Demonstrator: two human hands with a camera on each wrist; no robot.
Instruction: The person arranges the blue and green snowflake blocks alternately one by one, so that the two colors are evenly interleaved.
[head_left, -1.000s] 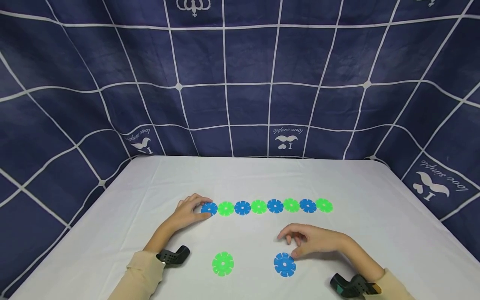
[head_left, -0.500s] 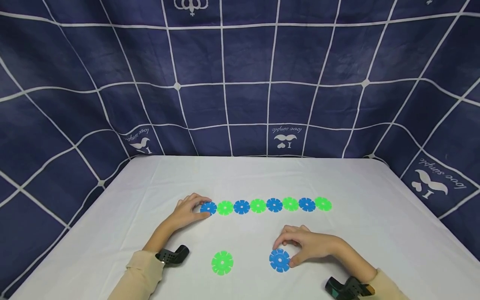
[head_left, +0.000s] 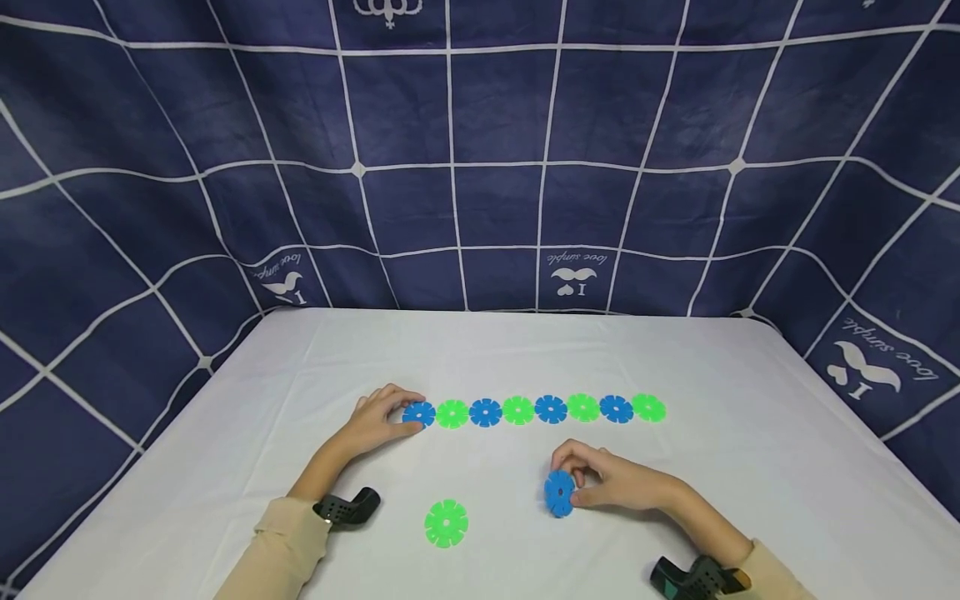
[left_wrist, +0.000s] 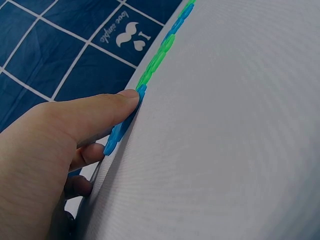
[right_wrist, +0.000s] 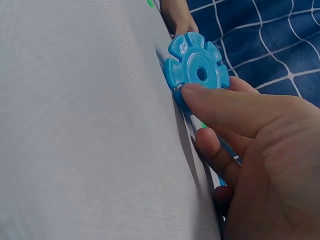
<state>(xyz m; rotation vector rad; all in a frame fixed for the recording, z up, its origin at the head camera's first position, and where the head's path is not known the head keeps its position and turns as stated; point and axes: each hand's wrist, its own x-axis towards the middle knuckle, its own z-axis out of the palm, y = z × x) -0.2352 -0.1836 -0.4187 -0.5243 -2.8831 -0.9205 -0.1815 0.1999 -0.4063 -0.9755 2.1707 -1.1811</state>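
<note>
My right hand [head_left: 618, 483] pinches a blue notched interlocking disc [head_left: 559, 507] between thumb and fingers; it is tipped up on edge. In the right wrist view the thumb lies on the near face of this blue disc [right_wrist: 187, 62], below its centre hole. My left hand [head_left: 373, 422] holds the blue disc [head_left: 417, 408] at the left end of a row, thumb on the near edge and a fingertip on the far edge. From that end disc, blue and green discs [head_left: 518, 403] alternate rightward, edge to edge. A lone green disc [head_left: 446, 536] lies flat nearer the front.
A white cloth covers the table [head_left: 750, 467]. Behind it and at both sides hangs a dark blue curtain [head_left: 495, 208] with white grid lines. A black wrist camera [head_left: 347, 508] sits on the left forearm, another camera [head_left: 697, 577] on the right.
My right hand has taken hold of the blue disc at the front, lifted it on edge and moved it slightly toward the row. The left hand stays at the row's left end.
</note>
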